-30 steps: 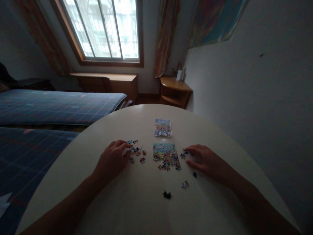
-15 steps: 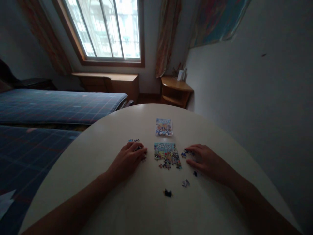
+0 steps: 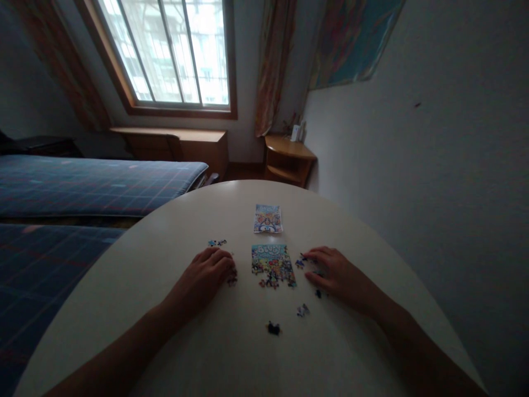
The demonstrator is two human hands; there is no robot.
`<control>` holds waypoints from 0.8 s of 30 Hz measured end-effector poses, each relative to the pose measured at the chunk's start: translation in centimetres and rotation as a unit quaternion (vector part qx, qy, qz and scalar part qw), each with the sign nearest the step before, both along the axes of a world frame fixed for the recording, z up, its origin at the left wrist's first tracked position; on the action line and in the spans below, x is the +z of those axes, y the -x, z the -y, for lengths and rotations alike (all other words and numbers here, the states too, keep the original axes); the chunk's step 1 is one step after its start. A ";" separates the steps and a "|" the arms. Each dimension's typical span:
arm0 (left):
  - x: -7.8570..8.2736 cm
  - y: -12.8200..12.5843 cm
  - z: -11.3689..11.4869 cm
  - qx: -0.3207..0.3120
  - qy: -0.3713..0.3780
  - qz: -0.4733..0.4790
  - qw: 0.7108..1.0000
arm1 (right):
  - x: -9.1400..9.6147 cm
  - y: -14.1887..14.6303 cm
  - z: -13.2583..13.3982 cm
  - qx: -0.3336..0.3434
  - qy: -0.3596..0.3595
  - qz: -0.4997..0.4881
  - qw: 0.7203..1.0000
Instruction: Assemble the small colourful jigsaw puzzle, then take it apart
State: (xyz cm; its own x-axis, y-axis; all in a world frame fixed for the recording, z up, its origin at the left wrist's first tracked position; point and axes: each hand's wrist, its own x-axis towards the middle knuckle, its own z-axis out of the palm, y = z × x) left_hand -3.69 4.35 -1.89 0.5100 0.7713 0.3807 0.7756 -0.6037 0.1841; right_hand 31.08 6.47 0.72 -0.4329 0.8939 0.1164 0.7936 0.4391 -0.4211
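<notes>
A partly assembled jigsaw puzzle (image 3: 270, 262) lies flat mid-table, with its lower edge uneven. My left hand (image 3: 209, 274) is to its left, fingers curled together and pointing down. Puzzle pieces (image 3: 232, 277) show beside its fingertips; whatever is under the fingers is hidden. On the right side, my right hand (image 3: 336, 275) rests low with thumb and fingers apart. Several loose pieces (image 3: 301, 263) lie at its fingertips and partly under it. A dark puzzle piece (image 3: 273, 328) and a paler piece (image 3: 303, 310) lie nearer to me.
Beyond the puzzle lies a small printed picture sheet (image 3: 268, 219) in similar colours. More loose pieces (image 3: 217, 242) sit past my left hand. The round pale table (image 3: 215, 353) has a bed (image 3: 91, 187) on its left and a wall on its right.
The whole view has shifted slightly, so the table things appear further left. My left hand has drawn a little away from the puzzle, its fingers more curled. My right hand stays almost in place.
</notes>
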 end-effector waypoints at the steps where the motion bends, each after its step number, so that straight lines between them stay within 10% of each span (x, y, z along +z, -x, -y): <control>1: 0.0 0.0 0.0 -0.001 0.003 0.002 1.000 | 0.0 0.0 0.0 -0.001 0.002 0.002 1.000; 16: 0.2 -1.3 0.8 0.047 0.021 0.114 0.992 | 0.1 0.1 0.1 0.001 -0.010 0.004 1.000; 24: 0.4 -4.4 1.3 0.028 0.083 0.157 0.984 | 0.6 4.7 2.2 0.042 -0.082 -0.026 0.995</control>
State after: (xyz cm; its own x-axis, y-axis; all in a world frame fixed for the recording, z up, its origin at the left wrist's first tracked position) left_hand 0.68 3.07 -1.46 0.3426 0.8600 0.3782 0.6961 -0.5027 0.5125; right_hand 26.36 4.25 1.28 -0.4954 0.8215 0.2823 0.7302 0.5699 -0.3769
